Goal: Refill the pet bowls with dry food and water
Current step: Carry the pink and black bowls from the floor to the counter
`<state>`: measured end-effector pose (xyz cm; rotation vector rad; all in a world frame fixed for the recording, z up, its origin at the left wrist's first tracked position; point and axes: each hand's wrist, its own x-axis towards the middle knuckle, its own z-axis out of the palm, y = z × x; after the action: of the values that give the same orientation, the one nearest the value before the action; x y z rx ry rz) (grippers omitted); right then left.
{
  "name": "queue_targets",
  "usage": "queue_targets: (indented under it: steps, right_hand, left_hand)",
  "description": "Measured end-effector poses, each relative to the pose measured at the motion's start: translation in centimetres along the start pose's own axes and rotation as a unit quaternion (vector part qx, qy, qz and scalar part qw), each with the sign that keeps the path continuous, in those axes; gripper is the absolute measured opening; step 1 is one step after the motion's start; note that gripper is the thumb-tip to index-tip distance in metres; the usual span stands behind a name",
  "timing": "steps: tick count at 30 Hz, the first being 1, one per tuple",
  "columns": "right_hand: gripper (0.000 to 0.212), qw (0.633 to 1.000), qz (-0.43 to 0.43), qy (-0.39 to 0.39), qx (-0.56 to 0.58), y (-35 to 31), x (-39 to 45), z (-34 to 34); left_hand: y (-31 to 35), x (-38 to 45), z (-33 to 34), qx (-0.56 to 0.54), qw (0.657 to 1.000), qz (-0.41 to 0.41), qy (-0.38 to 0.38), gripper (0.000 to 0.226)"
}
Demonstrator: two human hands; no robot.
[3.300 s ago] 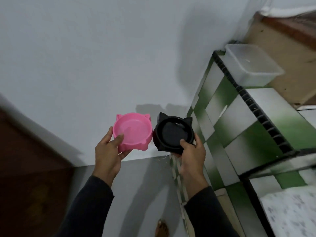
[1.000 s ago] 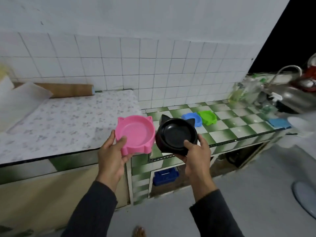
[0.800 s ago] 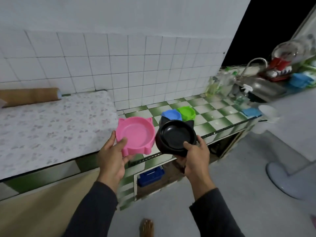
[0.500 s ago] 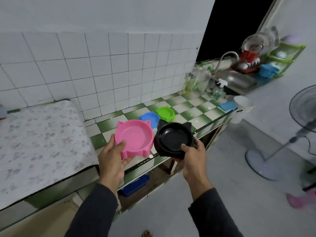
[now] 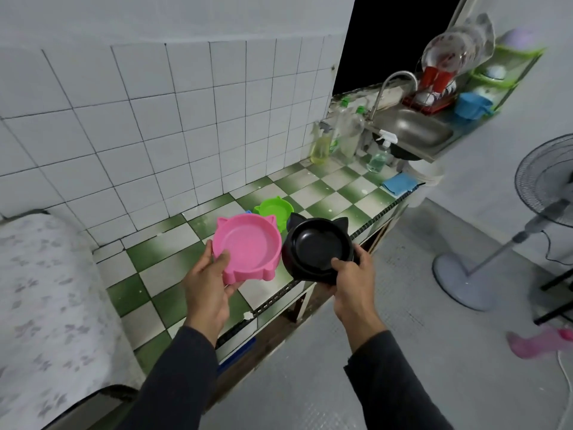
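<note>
White tiled wall [image 5: 186,119] backs a green-checked counter [image 5: 335,193]; standing fan [image 5: 545,193] on grey floor [image 5: 341,383].

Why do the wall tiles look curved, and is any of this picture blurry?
Head view: the wide-angle lens bows the tile lines; the pink bowl and black bowl look sharp, while the dish rack and standing fan at the right edge smear; the doorway is black.

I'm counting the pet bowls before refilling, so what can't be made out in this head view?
- Blue bowl: only a sliver shows behind the pink bowl; contents hidden.
- Green bowl: near edge covered by the pink and black bowl.
- Space under the counter: dark, blocked by its edge.
- Bottles by the sink: labels too small.
</note>
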<state>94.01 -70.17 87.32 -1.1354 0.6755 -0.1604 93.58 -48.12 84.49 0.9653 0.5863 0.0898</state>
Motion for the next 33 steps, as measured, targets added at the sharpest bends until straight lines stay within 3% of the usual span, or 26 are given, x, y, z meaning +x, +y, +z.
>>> queue_targets:
  steps: [13, 33]
  right_hand:
    - [0.063, 0.997, 0.054, -0.011, -0.053, -0.8, 11.2, 0.2]
    - [0.063, 0.959, 0.104, -0.158, -0.210, -1.9, 28.6, 1.1]
  left_hand:
    - [-4.5, 6.0, 6.3, -0.029, 0.999, -0.009, 0.027, 0.050]
    - [-12.7, 8.5, 14.1, -0.087, 0.976, 0.040, 0.194, 0.049]
